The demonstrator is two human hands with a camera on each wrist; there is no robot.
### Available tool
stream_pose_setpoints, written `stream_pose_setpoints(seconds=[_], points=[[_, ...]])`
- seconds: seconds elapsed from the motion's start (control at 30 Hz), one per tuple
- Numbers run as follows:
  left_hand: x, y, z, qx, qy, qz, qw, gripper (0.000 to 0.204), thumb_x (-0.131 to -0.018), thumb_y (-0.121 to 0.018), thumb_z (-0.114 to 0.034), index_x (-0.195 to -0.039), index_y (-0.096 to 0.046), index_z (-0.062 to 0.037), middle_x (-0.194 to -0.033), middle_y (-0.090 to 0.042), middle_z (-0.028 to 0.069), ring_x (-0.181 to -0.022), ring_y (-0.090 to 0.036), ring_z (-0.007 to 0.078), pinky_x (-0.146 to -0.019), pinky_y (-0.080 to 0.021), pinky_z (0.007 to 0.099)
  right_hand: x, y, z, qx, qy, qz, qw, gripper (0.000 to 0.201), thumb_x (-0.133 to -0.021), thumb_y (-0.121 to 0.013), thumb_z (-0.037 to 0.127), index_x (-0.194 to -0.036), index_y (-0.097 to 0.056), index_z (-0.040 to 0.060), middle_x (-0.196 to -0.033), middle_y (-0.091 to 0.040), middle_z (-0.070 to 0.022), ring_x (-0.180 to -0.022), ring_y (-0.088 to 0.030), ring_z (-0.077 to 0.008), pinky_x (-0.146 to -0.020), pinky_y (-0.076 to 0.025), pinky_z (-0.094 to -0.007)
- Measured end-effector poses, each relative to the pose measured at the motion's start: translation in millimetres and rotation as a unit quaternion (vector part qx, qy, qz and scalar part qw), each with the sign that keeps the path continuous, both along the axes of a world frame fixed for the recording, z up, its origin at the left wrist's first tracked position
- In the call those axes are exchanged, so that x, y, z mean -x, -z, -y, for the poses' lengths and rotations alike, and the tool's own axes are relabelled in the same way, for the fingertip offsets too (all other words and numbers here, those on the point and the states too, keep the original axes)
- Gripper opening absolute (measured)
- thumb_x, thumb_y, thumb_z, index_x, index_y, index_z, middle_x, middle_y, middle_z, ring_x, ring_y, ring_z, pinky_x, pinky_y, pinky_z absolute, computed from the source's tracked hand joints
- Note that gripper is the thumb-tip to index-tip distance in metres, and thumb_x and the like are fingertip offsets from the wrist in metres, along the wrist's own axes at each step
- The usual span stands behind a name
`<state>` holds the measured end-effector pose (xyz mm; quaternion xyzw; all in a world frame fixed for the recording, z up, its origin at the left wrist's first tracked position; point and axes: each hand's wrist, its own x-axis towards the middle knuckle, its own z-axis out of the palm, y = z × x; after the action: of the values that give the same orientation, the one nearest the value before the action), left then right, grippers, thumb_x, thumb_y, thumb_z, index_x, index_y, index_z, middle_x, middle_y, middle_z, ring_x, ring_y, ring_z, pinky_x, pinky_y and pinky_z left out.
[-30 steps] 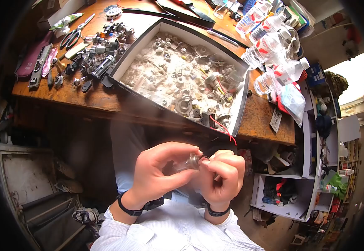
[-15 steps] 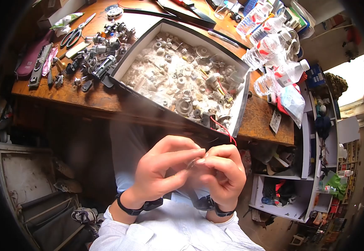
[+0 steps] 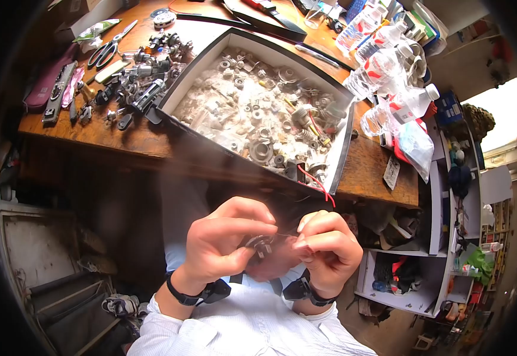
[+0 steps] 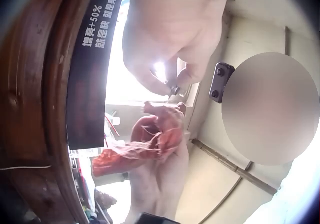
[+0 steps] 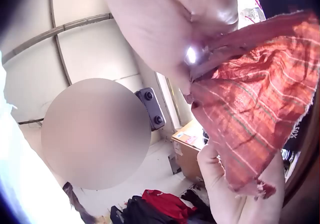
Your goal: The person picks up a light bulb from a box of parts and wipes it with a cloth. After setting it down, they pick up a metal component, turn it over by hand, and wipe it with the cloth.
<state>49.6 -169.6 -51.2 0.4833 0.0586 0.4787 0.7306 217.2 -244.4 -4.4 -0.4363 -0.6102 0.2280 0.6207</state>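
Observation:
In the head view my left hand (image 3: pixel 220 237) pinches a small round metallic-looking part (image 3: pixel 262 243) between thumb and fingers. The left wrist view shows its dark end (image 4: pixel 174 89) just past the fingertips; the exact kind I cannot tell. My right hand (image 3: pixel 330 249), a little to the right, pinches a red striped cloth (image 5: pixel 255 89) between thumb and forefinger. Frayed along its edges, the cloth hangs down and spreads wide in the right wrist view. Both hands are held in front of the lap, below the table edge.
A black-rimmed box (image 3: pixel 172 115) of dusty small parts lies on the wooden table (image 3: pixel 92 133). Metal fittings (image 3: pixel 146 71) and scissors (image 3: pixel 107 53) are to its left. Plastic bottles (image 3: pixel 383 65) stand at the right. Red wires (image 3: pixel 324 187) hang over the box's front edge.
The hands, touching around the small part before, have drawn apart. The right hand has moved right, and the part has turned in the left fingers. Reddish cloth now shows below the hands.

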Motion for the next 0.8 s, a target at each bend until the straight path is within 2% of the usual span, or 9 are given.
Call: stream_pose_setpoints(seconds=[0.13,0.23,0.33,0.47,0.57,0.63,0.7,0.77,0.8], points=[[7.1,-0.5,3.1,-0.031,0.001,-0.007,0.999,0.042,-0.066,-0.055,0.011,-0.107,-0.068,0.0086,-0.114,-0.057,0.0189,-0.103,-0.058,0.0247,-0.086,-0.048,0.0332,13.5,-3.9,-2.6,-0.029,-0.012,-0.033,0.999,0.023,-0.069,-0.079,-0.001,-0.092,-0.073,0.0017,-0.086,-0.06,-0.0072,-0.072,-0.057,-0.016,-0.062,-0.046,-0.0276],[10.3,-5.7,6.9,-0.072,0.001,-0.013,0.997,0.043,-0.066,-0.056,0.01,-0.107,-0.068,0.0089,-0.113,-0.057,0.0188,-0.104,-0.058,0.0253,-0.087,-0.049,0.0335,19.7,-4.5,-2.5,-0.036,-0.031,0.057,0.997,0.027,-0.068,-0.08,0.0,-0.094,-0.075,0.004,-0.089,-0.059,-0.0049,-0.076,-0.057,-0.0153,-0.062,-0.045,-0.0257],[13.1,-2.6,12.5,-0.031,0.006,-0.001,0.999,0.041,-0.071,-0.055,0.007,-0.11,-0.067,0.0094,-0.116,-0.055,0.0192,-0.101,-0.059,0.0256,-0.085,-0.05,0.0339,22.8,-10.3,4.1,-0.029,-0.007,0.105,0.994,0.029,-0.068,-0.079,-0.002,-0.096,-0.075,0.0043,-0.09,-0.059,-0.006,-0.075,-0.058,-0.015,-0.061,-0.045,-0.0253],[7.2,0.7,23.8,0.034,0.027,0.064,0.997,0.039,-0.074,-0.055,0.006,-0.112,-0.066,0.0098,-0.119,-0.053,0.0195,-0.098,-0.059,0.0244,-0.083,-0.05,0.0329,30.2,-12.6,19.6,0.022,0.017,0.067,0.997,0.03,-0.071,-0.077,-0.007,-0.099,-0.074,0.0034,-0.092,-0.059,-0.0076,-0.074,-0.06,-0.0147,-0.06,-0.048,-0.0243],[1.1,4.5,25.1,0.004,-0.001,0.089,0.996,0.039,-0.079,-0.056,0.003,-0.117,-0.062,0.0104,-0.122,-0.05,0.0197,-0.096,-0.059,0.0229,-0.081,-0.049,0.0314,40.5,-14.5,25.9,0.051,0.034,0.031,0.998,0.025,-0.076,-0.074,-0.009,-0.099,-0.072,0.0009,-0.093,-0.06,-0.0085,-0.073,-0.062,-0.0132,-0.058,-0.05,-0.0228],[-2.5,-2.2,27.0,0.064,-0.026,0.114,0.991,0.04,-0.083,-0.058,-0.001,-0.122,-0.058,0.0109,-0.124,-0.049,0.019,-0.095,-0.059,0.0219,-0.08,-0.049,0.0301,43.7,-15.4,27.2,0.083,0.027,0.02,0.996,0.022,-0.078,-0.073,-0.008,-0.099,-0.072,-0.0001,-0.094,-0.06,-0.0094,-0.071,-0.063,-0.0123,-0.055,-0.049,-0.0224],[-2.7,-7.4,24.7,0.069,-0.024,0.1,0.992,0.041,-0.086,-0.06,-0.004,-0.123,-0.057,0.0108,-0.125,-0.05,0.0187,-0.096,-0.059,0.0214,-0.081,-0.049,0.0308,40.4,-9.9,27.9,0.089,0.003,0.037,0.995,0.019,-0.081,-0.07,-0.008,-0.099,-0.07,-0.0018,-0.094,-0.061,-0.0091,-0.074,-0.061,-0.0125,-0.061,-0.05,-0.0224],[-1.5,-9.1,24.0,0.08,0.009,0.114,0.99,0.042,-0.087,-0.062,-0.006,-0.125,-0.055,0.0095,-0.123,-0.053,0.0181,-0.099,-0.059,0.0212,-0.084,-0.05,0.0327,39.9,-3.0,29.1,0.115,-0.017,-0.139,0.984,0.015,-0.085,-0.065,-0.007,-0.1,-0.068,-0.0031,-0.096,-0.06,-0.0103,-0.082,-0.059,-0.0141,-0.072,-0.05,-0.0248],[1.3,-9.7,27.4,0.123,0.027,0.115,0.985,0.044,-0.087,-0.065,-0.008,-0.127,-0.051,0.0074,-0.121,-0.056,0.0179,-0.103,-0.059,0.0213,-0.087,-0.051,0.0347,34.5,-3.4,26.2,0.096,-0.031,-0.12,0.988,0.01,-0.089,-0.061,-0.004,-0.098,-0.065,-0.0036,-0.098,-0.059,-0.0111,-0.09,-0.056,-0.0157,-0.08,-0.049,-0.0277]])
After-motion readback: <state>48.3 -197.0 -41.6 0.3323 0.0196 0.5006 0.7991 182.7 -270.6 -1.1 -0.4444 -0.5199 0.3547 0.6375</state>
